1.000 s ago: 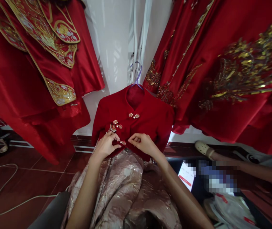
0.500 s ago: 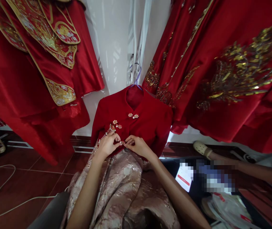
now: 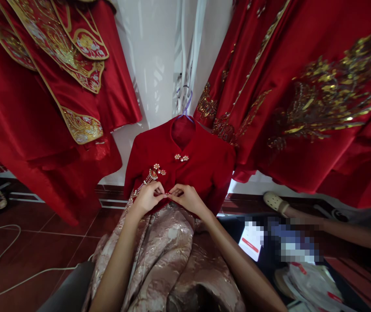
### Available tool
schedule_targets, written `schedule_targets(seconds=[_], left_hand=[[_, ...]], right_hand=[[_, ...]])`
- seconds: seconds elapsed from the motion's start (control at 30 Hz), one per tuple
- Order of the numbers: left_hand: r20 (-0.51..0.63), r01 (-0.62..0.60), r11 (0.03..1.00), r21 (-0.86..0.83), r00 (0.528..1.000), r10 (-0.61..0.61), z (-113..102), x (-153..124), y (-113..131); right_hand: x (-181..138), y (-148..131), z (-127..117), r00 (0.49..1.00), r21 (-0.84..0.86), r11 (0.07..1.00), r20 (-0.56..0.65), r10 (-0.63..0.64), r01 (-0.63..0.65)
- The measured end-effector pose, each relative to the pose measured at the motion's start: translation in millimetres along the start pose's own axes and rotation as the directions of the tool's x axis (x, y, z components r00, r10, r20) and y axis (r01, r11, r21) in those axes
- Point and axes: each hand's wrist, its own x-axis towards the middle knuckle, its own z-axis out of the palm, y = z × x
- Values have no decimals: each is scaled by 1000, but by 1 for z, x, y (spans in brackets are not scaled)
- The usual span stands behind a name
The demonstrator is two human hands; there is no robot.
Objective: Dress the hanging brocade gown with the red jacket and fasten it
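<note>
A red jacket point(image 3: 201, 160) hangs on a thin purple hanger point(image 3: 186, 108) in front of me. My left hand point(image 3: 149, 196) and my right hand point(image 3: 188, 198) meet at the lower part of its front opening. Thumb and fingers of each are pinched on a small flower-shaped clasp, now mostly covered by the fingertips. Higher up, a fastened pair of pearl-and-gold flower clasps point(image 3: 181, 157) sits below the collar. A beaded tassel brooch point(image 3: 152, 174) and another flower clasp point(image 3: 157, 167) lie above my left hand. Pinkish brocade fabric point(image 3: 172, 247) spreads below the jacket over my lap.
Red embroidered garments point(image 3: 84, 99) hang on the left and others with gold sequins point(image 3: 322, 95) on the right. A lit phone point(image 3: 251, 242) and plastic packets point(image 3: 315, 281) lie at the right, near another person's clog point(image 3: 274, 203). A pale cable point(image 3: 19, 286) curls across the floor.
My fingertips have drawn closer together, covering the clasp that showed between them before. The jacket and the surroundings stay nearly the same.
</note>
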Motion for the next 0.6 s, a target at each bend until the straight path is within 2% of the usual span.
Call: schedule_targets(seconds=[0.1, 0.17, 0.27, 0.37, 0.43, 0.53, 0.6], left_hand=[[-46, 92, 988, -126, 994, -99, 3, 2, -1], [-111, 156, 944, -290, 975, -195, 6, 5, -2], [-154, 196, 783, -591, 925, -348, 11, 12, -2], [-107, 180, 558, -810, 890, -443, 17, 22, 2], [-91, 155, 454, -877, 875, -475, 21, 30, 4], [-143, 92, 396, -914, 839, -526, 25, 38, 4], [-150, 56, 348, -936, 830, -537, 26, 41, 2]], right_hand=[[0, -2, -5, 1000, 12, 1000, 21, -5, 5], [0, -4, -11, 999, 24, 1000, 37, -12, 11], [-1, -8, -24, 997, 50, 998, 77, -29, 25], [-3, -9, -34, 986, 91, 995, 159, -48, 33], [-4, -9, -38, 978, 114, 993, 201, -47, 24], [-5, -9, -38, 974, 133, 991, 225, -37, 7], [-4, -9, -38, 973, 138, 990, 230, -31, -1]])
